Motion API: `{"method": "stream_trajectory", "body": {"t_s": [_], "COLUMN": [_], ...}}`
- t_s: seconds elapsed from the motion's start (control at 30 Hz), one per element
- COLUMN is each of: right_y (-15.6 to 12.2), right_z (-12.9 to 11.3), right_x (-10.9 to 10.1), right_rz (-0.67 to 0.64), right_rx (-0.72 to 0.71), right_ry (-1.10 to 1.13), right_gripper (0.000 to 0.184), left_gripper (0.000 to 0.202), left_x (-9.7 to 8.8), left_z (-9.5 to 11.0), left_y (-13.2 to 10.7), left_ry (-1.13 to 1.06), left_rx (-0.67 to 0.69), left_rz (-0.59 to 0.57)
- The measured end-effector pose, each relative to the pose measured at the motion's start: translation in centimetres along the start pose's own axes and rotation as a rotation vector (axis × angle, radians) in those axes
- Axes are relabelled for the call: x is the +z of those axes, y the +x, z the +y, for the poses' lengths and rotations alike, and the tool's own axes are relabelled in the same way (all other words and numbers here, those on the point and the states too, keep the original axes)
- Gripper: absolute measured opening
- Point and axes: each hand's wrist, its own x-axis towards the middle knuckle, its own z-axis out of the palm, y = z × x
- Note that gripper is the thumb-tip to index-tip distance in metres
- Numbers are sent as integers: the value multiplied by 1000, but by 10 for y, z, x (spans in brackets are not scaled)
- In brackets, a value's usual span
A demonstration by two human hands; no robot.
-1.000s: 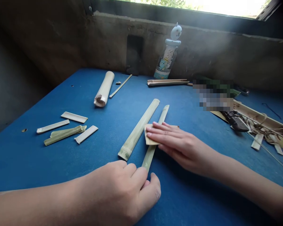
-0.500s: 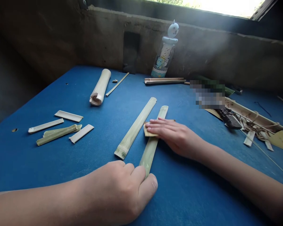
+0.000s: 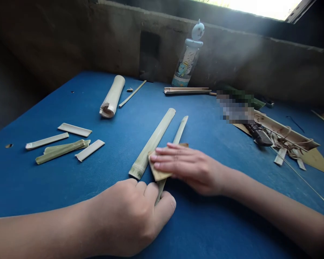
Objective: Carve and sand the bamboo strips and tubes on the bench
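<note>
Short, trough-shaped pale and green bamboo pieces (image 3: 49, 141) lie loose on the blue, faintly textured surface (image 3: 221, 226), apart from the hands. The left hand (image 3: 135, 212) curls its fingers, pinching the near end of a narrow, pale-green bamboo strip (image 3: 181, 129), probably to stop it sliding. Beside that strip lies a broader, smooth green bamboo strip (image 3: 156, 140), ridged near its close end. Across the narrow strip sits a thin, tan, square-cornered sheet (image 3: 158, 174) (its underside is hidden). The right hand (image 3: 190, 165) lays its fingers together over the sheet, seemingly for even pressure; whether the thumb grips beneath cannot be told.
</note>
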Motion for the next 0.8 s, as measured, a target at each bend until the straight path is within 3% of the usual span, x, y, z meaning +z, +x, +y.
{"method": "stream_trajectory", "body": {"t_s": [0.13,0.2,0.4,0.47,0.63,0.7,0.8], "right_y": [-20,-23,-4,-7,-33,-35,-24], "right_z": [50,52,-8,-2,53,53,27], "right_x": [-23,-24,3,-1,-27,-27,-12], "right_rz": [129,166,14,30,233,251,162], "right_rx": [276,334,11,29,321,302,128], "right_ry": [-65,-83,-7,-31,-207,-246,-215], "right_gripper": [40,39,49,50,44,46,52], "left_gripper": [22,23,23,22,24,23,23], "left_x": [-3,-2,2,1,-3,-1,2], "left_z": [-1,-1,-2,-4,-7,-8,-8], "left_y": [-1,-2,-4,-4,-4,-5,-6], "left_ry": [-9,7,-32,-50,-92,-96,-132], "left_rx": [39,37,13,22,34,21,-15], "left_rz": [-64,-75,29,34,-1,4,34]}}
